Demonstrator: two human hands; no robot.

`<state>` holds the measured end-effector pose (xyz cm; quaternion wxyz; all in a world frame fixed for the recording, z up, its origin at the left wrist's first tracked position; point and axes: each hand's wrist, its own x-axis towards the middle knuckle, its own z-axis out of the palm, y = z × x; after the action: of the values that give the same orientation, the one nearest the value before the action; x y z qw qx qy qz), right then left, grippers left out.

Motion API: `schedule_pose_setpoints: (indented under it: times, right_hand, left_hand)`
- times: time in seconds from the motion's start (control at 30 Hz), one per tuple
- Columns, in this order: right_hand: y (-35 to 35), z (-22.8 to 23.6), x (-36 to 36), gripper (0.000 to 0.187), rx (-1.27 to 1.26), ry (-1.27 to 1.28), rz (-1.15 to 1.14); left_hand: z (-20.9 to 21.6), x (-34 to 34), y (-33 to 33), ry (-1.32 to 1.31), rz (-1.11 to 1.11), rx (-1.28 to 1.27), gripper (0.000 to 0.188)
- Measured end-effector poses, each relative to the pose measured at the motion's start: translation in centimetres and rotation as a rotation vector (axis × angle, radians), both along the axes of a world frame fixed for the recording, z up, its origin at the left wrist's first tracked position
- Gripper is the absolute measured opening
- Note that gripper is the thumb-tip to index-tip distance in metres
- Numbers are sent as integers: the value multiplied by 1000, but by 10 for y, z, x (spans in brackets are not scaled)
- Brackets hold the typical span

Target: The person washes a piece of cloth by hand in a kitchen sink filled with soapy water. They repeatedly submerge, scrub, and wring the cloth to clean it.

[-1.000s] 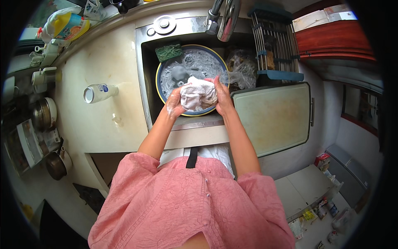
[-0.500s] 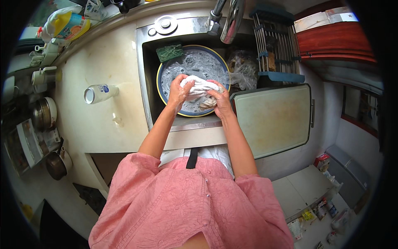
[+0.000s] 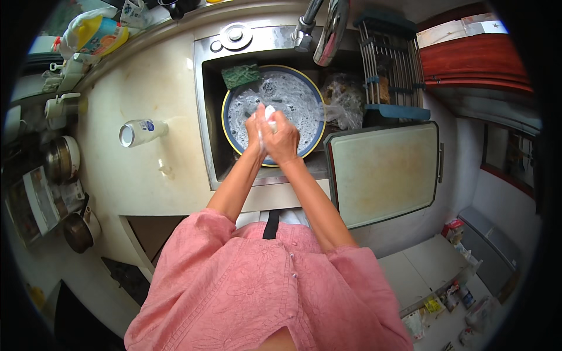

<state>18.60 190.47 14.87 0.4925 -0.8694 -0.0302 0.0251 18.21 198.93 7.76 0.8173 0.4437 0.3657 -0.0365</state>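
Observation:
Over a round basin (image 3: 321,93) of sudsy water, my left hand (image 3: 256,130) and my right hand (image 3: 283,139) press together. Both are closed around a white cloth (image 3: 270,113), bunched small between them; only a bit of it shows above the fingers. The basin has a blue and yellow rim and stands in the metal sink (image 3: 206,111). A green scouring pad (image 3: 240,76) rests on the basin's far left edge.
The metal faucet (image 3: 303,38) hangs beyond the basin. A clear plastic bag (image 3: 345,102) and a metal rack (image 3: 393,67) stand to the right, with a cutting board (image 3: 383,172) nearer. A white bottle (image 3: 140,132) lies on the left counter (image 3: 175,181).
My hands were apart with the cloth stretched between them. Now they have come together, the right moving left, and the cloth is squeezed into a small bunch.

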Motion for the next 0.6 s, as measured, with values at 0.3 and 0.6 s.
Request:
schedule_pose_setpoints:
  times: [0.3, 0.6]
  right_hand:
    - [8, -10, -19, 20, -86, 47, 100]
    - [-14, -22, 12, 22, -228, 160, 50]
  left_hand:
    - [-34, -9, 17, 145, 11, -219, 18]
    - [2, -6, -19, 62, 87, -258, 24]
